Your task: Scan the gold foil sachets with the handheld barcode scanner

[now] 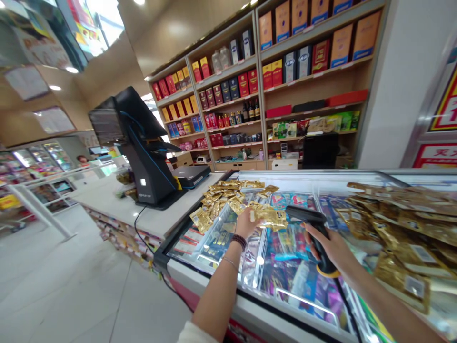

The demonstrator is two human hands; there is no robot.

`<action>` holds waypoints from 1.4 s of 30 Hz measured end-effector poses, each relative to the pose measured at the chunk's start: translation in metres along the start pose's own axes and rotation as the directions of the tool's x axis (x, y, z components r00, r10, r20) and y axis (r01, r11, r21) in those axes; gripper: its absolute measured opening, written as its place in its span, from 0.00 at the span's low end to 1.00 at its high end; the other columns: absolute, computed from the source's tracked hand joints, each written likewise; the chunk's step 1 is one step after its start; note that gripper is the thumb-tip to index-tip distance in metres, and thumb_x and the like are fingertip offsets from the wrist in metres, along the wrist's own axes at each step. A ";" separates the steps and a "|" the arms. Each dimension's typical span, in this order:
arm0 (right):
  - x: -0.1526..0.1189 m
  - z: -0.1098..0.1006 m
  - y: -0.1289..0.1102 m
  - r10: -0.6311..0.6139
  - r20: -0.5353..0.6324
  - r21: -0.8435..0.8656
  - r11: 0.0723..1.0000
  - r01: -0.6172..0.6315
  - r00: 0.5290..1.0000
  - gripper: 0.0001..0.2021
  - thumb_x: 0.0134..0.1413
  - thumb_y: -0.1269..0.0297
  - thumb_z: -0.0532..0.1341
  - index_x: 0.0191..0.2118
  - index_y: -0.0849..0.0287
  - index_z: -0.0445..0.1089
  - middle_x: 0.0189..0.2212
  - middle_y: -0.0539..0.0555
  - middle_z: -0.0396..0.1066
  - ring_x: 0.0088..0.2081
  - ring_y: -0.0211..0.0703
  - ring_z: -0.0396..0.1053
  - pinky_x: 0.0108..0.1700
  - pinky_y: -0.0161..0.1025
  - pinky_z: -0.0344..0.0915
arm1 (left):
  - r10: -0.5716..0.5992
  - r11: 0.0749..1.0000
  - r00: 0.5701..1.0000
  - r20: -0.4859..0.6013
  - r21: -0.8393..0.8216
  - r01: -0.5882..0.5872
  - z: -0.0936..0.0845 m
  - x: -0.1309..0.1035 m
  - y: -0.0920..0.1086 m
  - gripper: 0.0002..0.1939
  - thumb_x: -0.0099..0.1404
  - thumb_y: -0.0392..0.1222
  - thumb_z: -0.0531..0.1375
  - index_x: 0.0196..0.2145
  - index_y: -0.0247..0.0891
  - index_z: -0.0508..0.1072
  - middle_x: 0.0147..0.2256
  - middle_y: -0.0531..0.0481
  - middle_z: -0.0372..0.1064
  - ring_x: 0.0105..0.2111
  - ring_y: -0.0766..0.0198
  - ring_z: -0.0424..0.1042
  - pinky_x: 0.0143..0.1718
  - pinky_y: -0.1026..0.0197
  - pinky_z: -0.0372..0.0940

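My left hand (247,223), with a dark beaded bracelet at the wrist, grips a gold packet (273,217) above the glass top of a chest freezer. My right hand (330,250) is wrapped round a black barcode scanner (321,243), whose head points left toward that packet. Beyond my left hand lies a loose heap of gold packets (217,196) on the glass. On the right side of the freezer top rests a larger pile of gold packets (407,238), some with white labels showing.
A black checkout terminal (143,147) stands on the white counter (107,188) at the left, its cable hanging down the counter front. Colourful packages show through the freezer glass (300,290). Shelves of boxes (262,83) line the back. A person (83,160) is far left.
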State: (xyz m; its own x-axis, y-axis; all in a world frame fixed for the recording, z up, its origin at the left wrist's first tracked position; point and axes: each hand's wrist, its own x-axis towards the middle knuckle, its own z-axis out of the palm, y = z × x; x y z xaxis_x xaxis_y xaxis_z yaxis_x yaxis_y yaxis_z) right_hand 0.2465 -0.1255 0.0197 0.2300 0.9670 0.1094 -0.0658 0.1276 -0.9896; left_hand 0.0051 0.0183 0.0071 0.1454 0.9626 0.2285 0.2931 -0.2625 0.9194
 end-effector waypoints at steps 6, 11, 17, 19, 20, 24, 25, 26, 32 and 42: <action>-0.006 0.004 -0.002 -0.031 -0.031 0.020 0.999 0.032 0.999 0.31 0.44 0.30 0.72 0.24 0.56 0.69 0.19 0.47 0.68 0.13 0.33 0.59 0.16 0.36 0.57 | -0.128 0.889 0.991 0.044 -0.438 0.134 0.015 -0.004 0.008 0.15 0.58 0.47 0.74 0.34 0.41 0.73 0.25 0.58 0.67 0.32 0.62 0.73 0.50 0.49 0.77; -0.009 0.009 -0.003 -0.063 -0.040 -0.063 0.996 0.060 0.997 0.32 0.42 0.28 0.71 0.23 0.55 0.68 0.17 0.47 0.67 0.12 0.34 0.59 0.16 0.37 0.56 | -0.099 0.823 0.995 0.029 -0.559 0.098 0.020 -0.010 0.017 0.18 0.59 0.51 0.75 0.37 0.40 0.74 0.29 0.56 0.70 0.34 0.64 0.75 0.55 0.48 0.76; -0.021 0.010 -0.014 -0.105 0.000 -0.313 0.944 0.100 0.994 0.28 0.55 0.31 0.64 0.23 0.52 0.68 0.11 0.48 0.66 0.15 0.40 0.64 0.22 0.39 0.61 | -0.089 0.809 0.995 -0.041 -0.586 0.048 0.018 -0.010 0.019 0.18 0.60 0.53 0.74 0.37 0.40 0.75 0.35 0.52 0.76 0.41 0.60 0.77 0.55 0.49 0.76; -0.025 0.012 -0.016 -0.116 0.012 -0.391 0.914 0.112 0.993 0.27 0.56 0.32 0.63 0.24 0.51 0.69 0.11 0.49 0.67 0.15 0.43 0.65 0.24 0.40 0.62 | -0.083 0.814 0.996 -0.043 -0.580 0.043 0.018 -0.009 0.018 0.20 0.59 0.55 0.74 0.35 0.40 0.73 0.32 0.53 0.74 0.39 0.61 0.77 0.53 0.49 0.77; -0.026 0.013 -0.017 -0.126 0.010 -0.421 0.899 0.119 0.992 0.26 0.55 0.32 0.62 0.24 0.51 0.69 0.11 0.49 0.67 0.15 0.44 0.65 0.25 0.41 0.62 | -0.077 0.813 0.996 -0.037 -0.581 0.041 0.018 -0.008 0.018 0.20 0.59 0.56 0.74 0.34 0.40 0.73 0.32 0.53 0.74 0.38 0.61 0.76 0.52 0.50 0.77; -0.029 0.017 -0.018 -0.140 0.021 -0.488 0.863 0.132 0.990 0.25 0.53 0.32 0.62 0.26 0.49 0.69 0.11 0.48 0.67 0.16 0.47 0.66 0.26 0.43 0.61 | -0.061 0.796 0.998 0.002 -0.604 0.050 0.018 -0.008 0.018 0.22 0.59 0.57 0.74 0.38 0.40 0.75 0.37 0.50 0.76 0.43 0.58 0.78 0.52 0.50 0.77; -0.030 0.018 -0.019 -0.128 0.037 -0.496 0.858 0.130 0.991 0.25 0.52 0.31 0.62 0.27 0.49 0.68 0.11 0.48 0.67 0.16 0.47 0.66 0.26 0.44 0.61 | -0.064 0.793 0.998 0.006 -0.607 0.054 0.019 -0.009 0.018 0.22 0.59 0.58 0.74 0.39 0.40 0.75 0.38 0.49 0.77 0.44 0.57 0.78 0.53 0.49 0.77; -0.030 0.019 -0.020 -0.122 0.048 -0.500 0.856 0.130 0.991 0.25 0.52 0.31 0.62 0.27 0.49 0.68 0.11 0.48 0.67 0.16 0.47 0.66 0.26 0.44 0.61 | -0.066 0.792 0.998 0.005 -0.608 0.055 0.019 -0.009 0.018 0.22 0.59 0.58 0.74 0.39 0.39 0.75 0.38 0.49 0.77 0.44 0.56 0.78 0.54 0.48 0.77; -0.035 0.023 -0.025 -0.154 0.011 -0.473 0.869 0.141 0.988 0.24 0.55 0.33 0.62 0.25 0.49 0.67 0.11 0.47 0.66 0.16 0.46 0.66 0.27 0.43 0.59 | -0.071 0.799 0.997 -0.017 -0.600 0.046 0.019 -0.009 0.019 0.22 0.59 0.58 0.74 0.35 0.39 0.73 0.34 0.52 0.73 0.42 0.59 0.76 0.56 0.48 0.76; -0.037 0.025 -0.023 -0.153 0.026 -0.468 0.871 0.147 0.988 0.24 0.54 0.33 0.61 0.27 0.49 0.67 0.11 0.46 0.64 0.16 0.46 0.65 0.26 0.43 0.59 | -0.077 0.785 0.997 -0.014 -0.617 0.052 0.018 -0.010 0.021 0.22 0.57 0.57 0.75 0.38 0.39 0.75 0.34 0.52 0.75 0.39 0.61 0.77 0.53 0.51 0.77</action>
State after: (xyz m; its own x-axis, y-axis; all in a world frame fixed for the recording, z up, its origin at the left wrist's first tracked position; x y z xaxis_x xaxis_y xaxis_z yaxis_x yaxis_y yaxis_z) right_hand 0.2154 -0.1582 0.0404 0.2125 0.9413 0.2622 0.4314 0.1504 -0.8896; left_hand 0.0269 0.0017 0.0182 0.1093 0.9808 0.1614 -0.3455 -0.1148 0.9314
